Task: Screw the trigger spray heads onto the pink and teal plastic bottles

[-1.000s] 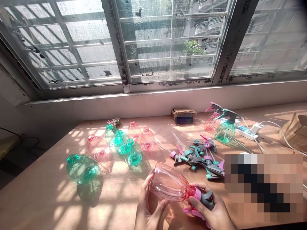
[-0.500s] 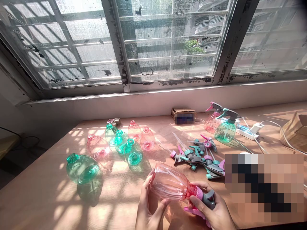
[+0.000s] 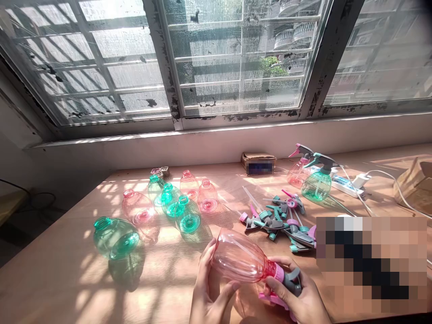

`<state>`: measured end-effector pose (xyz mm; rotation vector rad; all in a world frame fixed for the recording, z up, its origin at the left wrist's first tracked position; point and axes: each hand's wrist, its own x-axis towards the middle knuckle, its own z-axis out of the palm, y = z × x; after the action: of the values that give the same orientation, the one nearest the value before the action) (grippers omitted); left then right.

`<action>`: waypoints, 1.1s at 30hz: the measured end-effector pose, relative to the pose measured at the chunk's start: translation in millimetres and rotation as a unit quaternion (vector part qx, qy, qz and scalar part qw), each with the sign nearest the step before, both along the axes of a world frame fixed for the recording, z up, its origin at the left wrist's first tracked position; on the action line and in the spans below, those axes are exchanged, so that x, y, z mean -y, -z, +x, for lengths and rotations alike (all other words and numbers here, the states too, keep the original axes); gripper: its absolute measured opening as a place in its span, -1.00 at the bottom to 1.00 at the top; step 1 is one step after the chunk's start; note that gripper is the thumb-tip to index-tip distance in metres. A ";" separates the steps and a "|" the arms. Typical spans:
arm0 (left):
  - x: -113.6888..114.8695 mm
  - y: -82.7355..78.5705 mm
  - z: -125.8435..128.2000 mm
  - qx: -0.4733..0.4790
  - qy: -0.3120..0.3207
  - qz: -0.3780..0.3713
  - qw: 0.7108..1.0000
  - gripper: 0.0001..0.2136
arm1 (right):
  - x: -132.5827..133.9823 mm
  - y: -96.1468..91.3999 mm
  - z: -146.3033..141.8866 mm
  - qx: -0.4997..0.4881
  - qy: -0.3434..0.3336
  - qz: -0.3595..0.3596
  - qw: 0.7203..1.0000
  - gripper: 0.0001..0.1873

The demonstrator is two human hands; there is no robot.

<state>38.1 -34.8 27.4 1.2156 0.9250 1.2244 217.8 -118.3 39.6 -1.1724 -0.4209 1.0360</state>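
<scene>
A clear pink spray bottle lies on its side between my two hands near the front of the table. My left hand curves around its base, thumb below and fingers along the far side. At the neck, my right hand closes around the pink collar and the grey-and-pink spray head, which sits on the bottle's mouth. Beyond my right hand lies a heap of loose spray heads in grey, pink and teal, some with thin tubes. Several open green bottles and pink bottles stand to the left.
Two bottles with spray heads, one green and one pink, stand at the back right. Near them are a white power strip with cables and a brown paper bag. A small cardboard box rests by the wall below the window.
The pink bottle has turned slightly in my hands, and its reflections have shifted. Both hands stay nearly where they were; everything else is still.
</scene>
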 end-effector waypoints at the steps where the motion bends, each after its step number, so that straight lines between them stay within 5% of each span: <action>1: 0.7 -0.4 0.3 0.001 0.003 -0.003 1.000 -0.31 | 0.0 -0.5 0.4 0.001 -0.002 0.000 1.000 -0.42; 6: 2.3 5.7 -0.2 0.061 0.044 -0.034 0.997 -0.23 | -0.4 -0.1 -3.6 -0.010 0.019 0.006 1.000 -0.44; 18: 2.0 6.7 1.4 0.021 -0.002 -0.014 1.000 -0.31 | 0.3 2.1 0.9 -0.014 0.000 0.010 1.000 -0.43; 22: 1.8 7.7 0.1 0.041 0.025 -0.025 0.999 -0.24 | 0.4 3.1 -1.3 -0.013 0.005 0.006 1.000 -0.41; 33: 0.1 -5.8 3.0 0.031 0.003 -0.039 0.999 -0.28 | -1.3 -4.8 -5.6 -0.019 0.027 0.002 0.999 -0.41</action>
<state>41.1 -34.9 33.2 1.1114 0.9142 1.2036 212.2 -117.0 44.4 -1.1531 -0.3578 1.0086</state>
